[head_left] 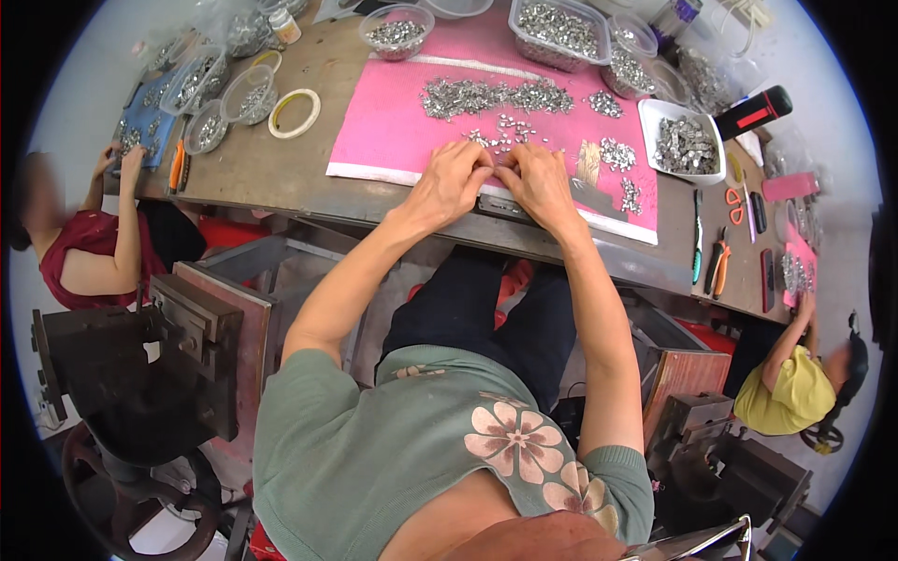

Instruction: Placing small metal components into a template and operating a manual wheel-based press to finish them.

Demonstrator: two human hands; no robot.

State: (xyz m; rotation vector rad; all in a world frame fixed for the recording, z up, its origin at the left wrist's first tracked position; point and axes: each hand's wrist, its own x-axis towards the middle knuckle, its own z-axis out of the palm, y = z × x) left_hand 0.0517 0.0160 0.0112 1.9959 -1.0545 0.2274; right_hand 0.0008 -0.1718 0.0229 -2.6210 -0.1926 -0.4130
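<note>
Left hand (453, 182) and right hand (540, 180) are pinched narrow at the bench's (254, 176) near edge.
What is held cannot be told. Silver bits (516, 132) are scattered just past both hands; beyond, a long pile (496, 97) is spread side to side.

Bench (243, 168), left side: small white bottle (285, 28) at the far edge; roll of tape (292, 135) lying flat, nearer; orange-handled pliers (176, 166) near a blue cloth (161, 138). Person in a dark red top (94, 248) sits at left.
Right side: black-and-red cylinder (754, 112), lying at a slant; red-handled scissors (734, 207); toothbrush (697, 236), second pliers (722, 269) just right of it. Person in a yellow shirt (788, 391) at right.
Near left: dark machine (122, 374) with handwheel (75, 475).
</note>
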